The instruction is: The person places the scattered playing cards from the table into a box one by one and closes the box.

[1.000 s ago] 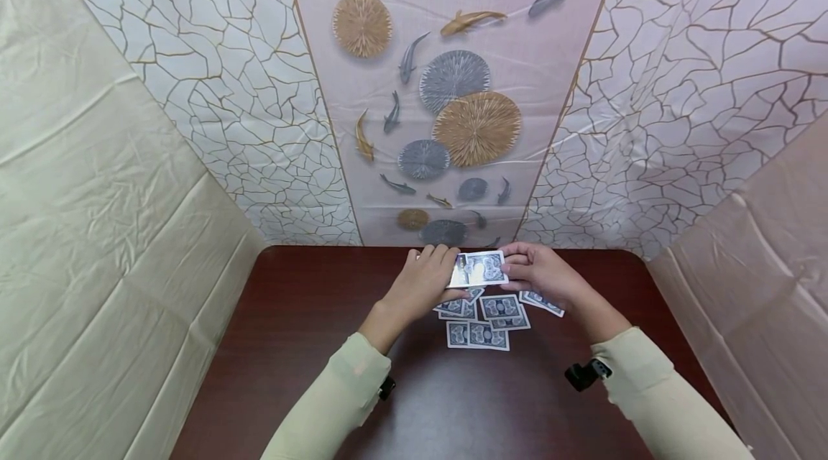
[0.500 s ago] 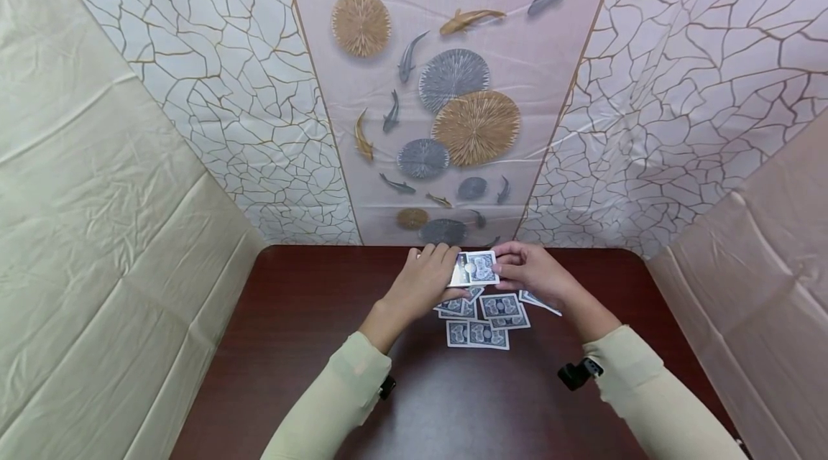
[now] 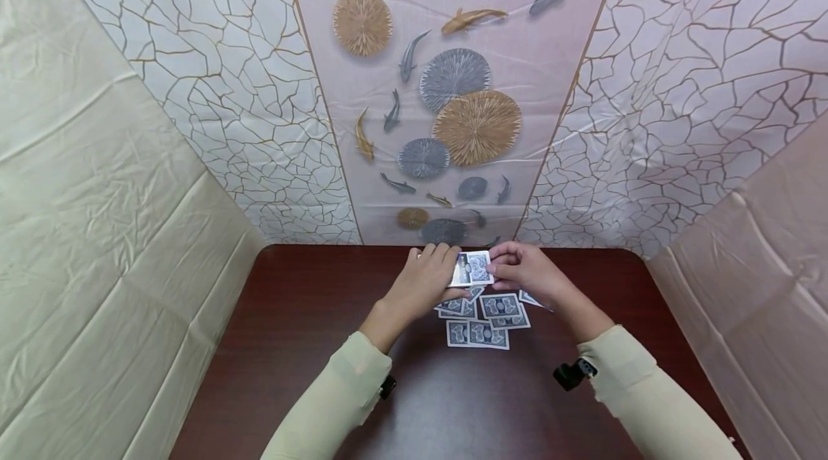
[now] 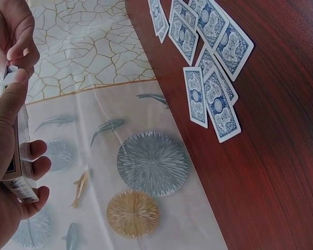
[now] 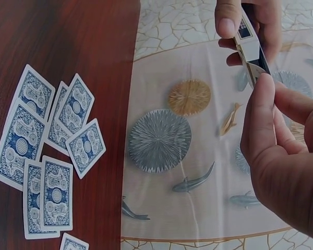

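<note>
My left hand [image 3: 417, 279] grips a card box [image 4: 21, 188] from its side, thumb on one face and fingers round the other. Out of the box's right end sticks a blue-backed playing card [image 3: 479, 268], partly inside; whether it is one card or several I cannot tell. My right hand [image 3: 532, 274] pinches the card's outer end between thumb and fingers. In the right wrist view the box [image 5: 245, 32] has its end open, with the right fingertips right at it. Both hands are raised above the far part of the table. Below them lie several face-down playing cards [image 3: 488, 336], loosely overlapping.
A dark red-brown table [image 3: 310, 345] carries the loose cards near its back edge. One card [image 3: 532, 298] lies apart, partly hidden by the right hand. Patterned cloth [image 3: 453, 180] with fish hangs behind, and plain cloth [image 3: 116, 230] closes off the sides.
My right hand has moved left toward the box, and less of the card now shows outside it. My left hand and the cards on the table have stayed put.
</note>
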`<state>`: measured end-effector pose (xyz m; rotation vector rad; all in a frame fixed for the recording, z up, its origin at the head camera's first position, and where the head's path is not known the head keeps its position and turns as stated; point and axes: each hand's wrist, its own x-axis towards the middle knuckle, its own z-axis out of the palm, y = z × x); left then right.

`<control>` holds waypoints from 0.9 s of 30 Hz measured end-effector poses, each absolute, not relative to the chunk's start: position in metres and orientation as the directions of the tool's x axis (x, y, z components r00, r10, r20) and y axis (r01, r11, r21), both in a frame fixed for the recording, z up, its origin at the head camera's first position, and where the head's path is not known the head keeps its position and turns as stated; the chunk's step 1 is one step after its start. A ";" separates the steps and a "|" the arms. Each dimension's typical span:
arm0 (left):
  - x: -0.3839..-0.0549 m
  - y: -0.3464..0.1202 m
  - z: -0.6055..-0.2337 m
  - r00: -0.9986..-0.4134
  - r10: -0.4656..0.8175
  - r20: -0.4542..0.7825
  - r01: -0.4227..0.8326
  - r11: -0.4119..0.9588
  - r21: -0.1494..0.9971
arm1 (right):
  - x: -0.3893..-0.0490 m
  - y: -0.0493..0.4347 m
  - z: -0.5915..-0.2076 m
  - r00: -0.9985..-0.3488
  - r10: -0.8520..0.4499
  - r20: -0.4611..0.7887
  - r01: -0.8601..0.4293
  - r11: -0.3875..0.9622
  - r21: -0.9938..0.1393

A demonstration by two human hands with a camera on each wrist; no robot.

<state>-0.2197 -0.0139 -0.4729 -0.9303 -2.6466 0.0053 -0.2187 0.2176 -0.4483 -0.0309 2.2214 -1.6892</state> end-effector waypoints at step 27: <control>-0.219 -0.013 -0.473 -0.744 0.603 0.288 0.594 0.794 -0.128 | -0.219 0.199 -0.443 -0.972 -0.192 -0.137 0.018 0.521 -0.854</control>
